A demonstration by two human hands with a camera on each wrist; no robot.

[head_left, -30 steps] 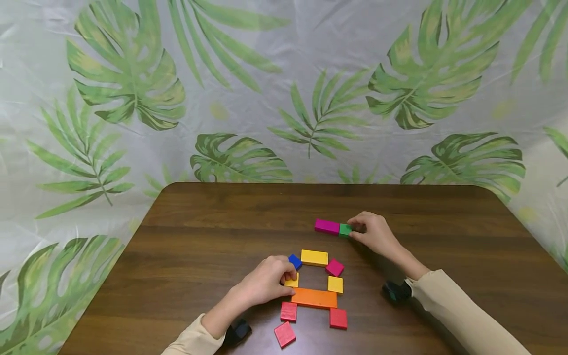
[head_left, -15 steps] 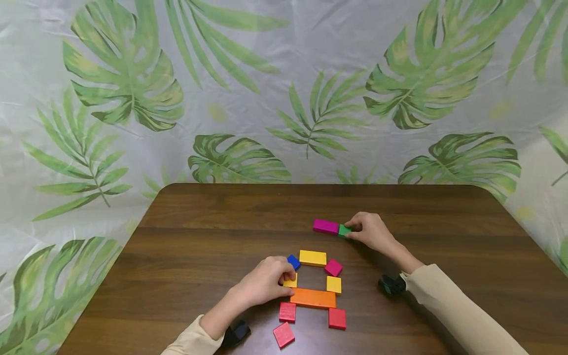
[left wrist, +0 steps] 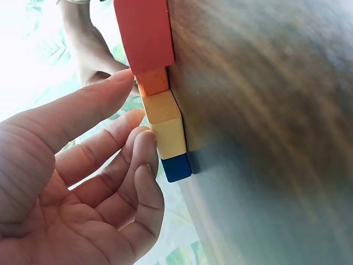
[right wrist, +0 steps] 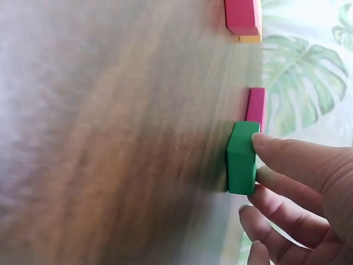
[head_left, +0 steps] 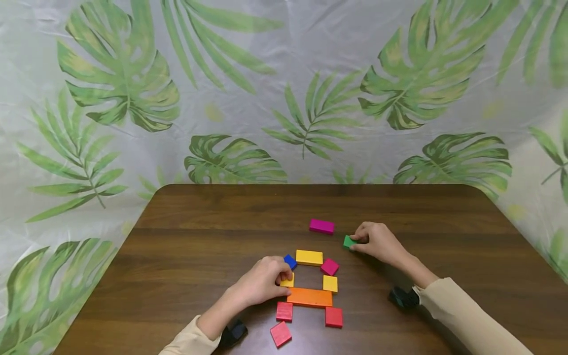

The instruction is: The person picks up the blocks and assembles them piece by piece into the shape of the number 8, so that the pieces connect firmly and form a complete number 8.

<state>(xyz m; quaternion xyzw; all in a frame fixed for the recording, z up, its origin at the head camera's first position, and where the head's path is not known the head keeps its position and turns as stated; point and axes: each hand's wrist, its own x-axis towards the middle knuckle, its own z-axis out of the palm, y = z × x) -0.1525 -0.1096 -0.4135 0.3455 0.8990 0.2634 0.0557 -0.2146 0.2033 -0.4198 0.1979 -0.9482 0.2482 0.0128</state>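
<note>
In the head view, my right hand (head_left: 378,242) pinches a small green block (head_left: 348,242) between thumb and fingers, close to the tabletop. A long magenta block (head_left: 321,227) lies apart from it, to its left. My left hand (head_left: 264,281) rests at the left side of a block arrangement. Its thumb touches the left end of the long orange block (head_left: 309,297), and its loosely bent fingers touch the small yellow block (left wrist: 167,138), partly covering it. Beyond those fingers sits a blue block (head_left: 290,262). The left wrist view shows nothing gripped.
A long yellow block (head_left: 309,257), a pink block (head_left: 330,267) and another small yellow block (head_left: 330,283) lie in the arrangement. Red blocks (head_left: 334,317) sit below the orange one, with a turned red block (head_left: 281,335) nearest me. Leaf-patterned cloth (head_left: 244,98) hangs behind the wooden table (head_left: 177,236).
My right hand has drawn the green block away from the magenta block's right end, toward me and slightly right. My left hand stays by the orange and yellow blocks. The head view has shifted slightly.
</note>
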